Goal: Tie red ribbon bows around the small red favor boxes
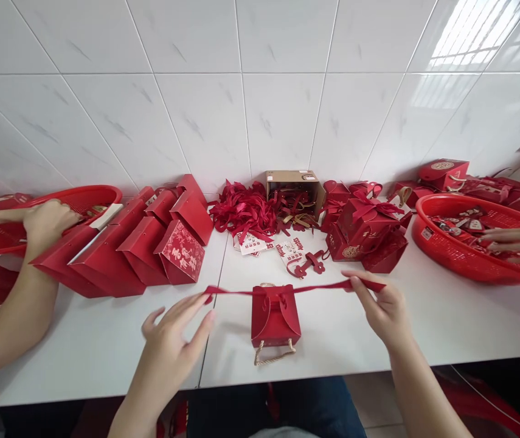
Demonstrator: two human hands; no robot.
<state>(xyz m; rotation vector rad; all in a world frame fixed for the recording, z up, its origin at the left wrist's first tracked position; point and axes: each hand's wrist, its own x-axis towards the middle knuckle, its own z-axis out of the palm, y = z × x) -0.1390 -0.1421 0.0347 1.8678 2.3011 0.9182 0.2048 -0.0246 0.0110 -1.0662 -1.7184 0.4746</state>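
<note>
In front of me on the table stands a small red gift box [276, 316] with a rope handle [274, 354] at its near side. A dark red ribbon [314, 288] runs through the holes at its top and stretches out to both sides, nearly straight. At the left end of the ribbon my left hand [173, 337] has it at the fingertips, the thumb standing apart. My right hand [382, 307] pinches the other end between thumb and fingers, with a short tail sticking out beyond. Neither hand touches the box itself.
Red folded boxes [136, 249] stand in rows at left. Behind lie a ribbon heap [244, 210], an open carton [294, 176], tags [289, 249] and tied boxes [364, 225]. Red baskets [433, 243] flank the table, with other people's hands [517, 240] in them. Tiled wall behind.
</note>
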